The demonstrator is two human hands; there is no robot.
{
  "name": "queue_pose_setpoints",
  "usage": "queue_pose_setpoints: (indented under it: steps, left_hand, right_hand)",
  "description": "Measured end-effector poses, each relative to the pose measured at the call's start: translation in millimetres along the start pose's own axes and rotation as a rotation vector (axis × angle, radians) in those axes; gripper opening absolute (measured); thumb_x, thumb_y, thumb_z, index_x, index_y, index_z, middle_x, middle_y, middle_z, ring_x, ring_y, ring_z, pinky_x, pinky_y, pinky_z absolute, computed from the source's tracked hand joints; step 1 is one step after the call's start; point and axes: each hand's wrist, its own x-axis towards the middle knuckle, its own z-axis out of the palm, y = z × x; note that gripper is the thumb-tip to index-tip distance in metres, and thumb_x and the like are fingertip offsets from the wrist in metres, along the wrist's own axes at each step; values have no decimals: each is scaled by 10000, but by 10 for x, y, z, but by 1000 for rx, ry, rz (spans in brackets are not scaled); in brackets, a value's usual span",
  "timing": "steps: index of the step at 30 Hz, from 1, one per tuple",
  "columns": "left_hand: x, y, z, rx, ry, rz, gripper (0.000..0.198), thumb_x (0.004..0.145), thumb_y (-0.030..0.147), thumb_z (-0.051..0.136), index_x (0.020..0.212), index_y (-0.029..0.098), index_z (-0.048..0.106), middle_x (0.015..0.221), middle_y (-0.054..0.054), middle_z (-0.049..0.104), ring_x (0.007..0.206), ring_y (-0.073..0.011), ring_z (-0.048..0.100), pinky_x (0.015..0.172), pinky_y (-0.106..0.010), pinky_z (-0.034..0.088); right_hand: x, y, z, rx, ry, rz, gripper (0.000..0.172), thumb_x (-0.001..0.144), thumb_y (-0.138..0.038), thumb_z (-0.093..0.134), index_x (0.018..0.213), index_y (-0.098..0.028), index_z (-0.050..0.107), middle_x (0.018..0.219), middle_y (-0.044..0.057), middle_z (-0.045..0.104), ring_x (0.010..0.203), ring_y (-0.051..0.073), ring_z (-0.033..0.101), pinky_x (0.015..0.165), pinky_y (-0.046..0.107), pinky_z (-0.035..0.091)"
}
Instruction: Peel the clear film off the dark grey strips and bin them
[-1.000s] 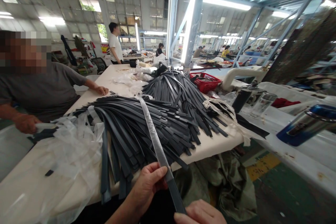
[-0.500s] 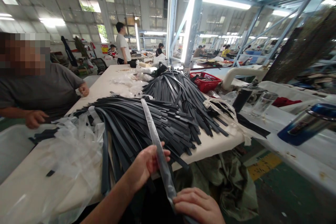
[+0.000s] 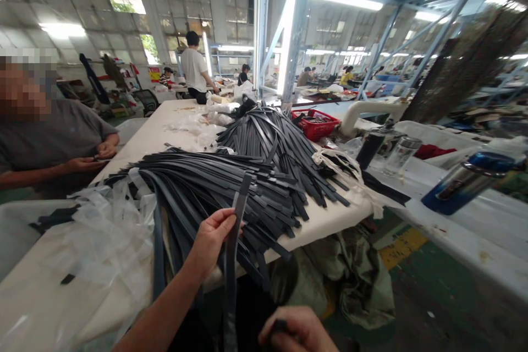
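My left hand [image 3: 211,239] pinches a long dark strap [image 3: 231,264] near its upper end and holds it almost upright over the table's near edge. My right hand [image 3: 297,331] sits at the bottom of the view, fingers curled round a dark end, apparently the strap's lower part. Just behind the strap, a big heap of black straps [image 3: 214,190] spreads over the white table [image 3: 330,220], with a second heap [image 3: 272,137] further back. Crumpled clear plastic [image 3: 103,231] lies on the table to the left.
A person in a grey shirt [image 3: 53,137] sits at the left with both hands together. A red basket [image 3: 315,124], dark bottle [image 3: 370,148], glass jar [image 3: 399,155] and blue flask [image 3: 466,181] stand to the right. Other workers stand far back. Green cloth [image 3: 350,280] hangs below the table.
The strap has been drawn toward me and now stands steeper, its free end lifted off the heap. My left hand slid up it. The seated person brought both hands together.
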Motion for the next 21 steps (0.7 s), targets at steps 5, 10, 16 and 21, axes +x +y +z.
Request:
queue_pose_setpoints:
  steps: [5,10,16,21]
  left_hand:
    - [-439,-312,-5,262,-28,33,357,714,452,819,937,177,775,800,-42,758,753,-195,676,708,-257,524]
    - [-606,-441,-38,318,-102,3,377,737,476,800,978,186,792,896,-52,761,861,-233,666,809,-271,509]
    - [-631,-403,51,112,-342,-96,516,865,564,631,1230,205,689,1056,-81,725,939,-257,643,858,-325,500]
    - [-799,-362,100,399,-380,46,364,912,518,561,933,206,746,889,-63,693,856,-245,604,839,-303,457]
  right_hand:
    - [406,-443,-270,157,453,-58,336,947,-498,588,939,-231,791,1437,89,583,1315,303,524,1102,440,402]
    - [751,-578,-293,249,354,-142,314,963,-479,575,1011,-257,793,1301,65,691,1279,285,571,1117,483,394]
    - [863,-596,-61,60,378,-212,306,989,-465,536,972,-285,784,1116,27,771,1158,262,650,1199,551,188]
    - [784,-620,-58,212,471,-231,271,979,-412,572,898,-272,790,994,17,792,1069,248,683,1136,480,338]
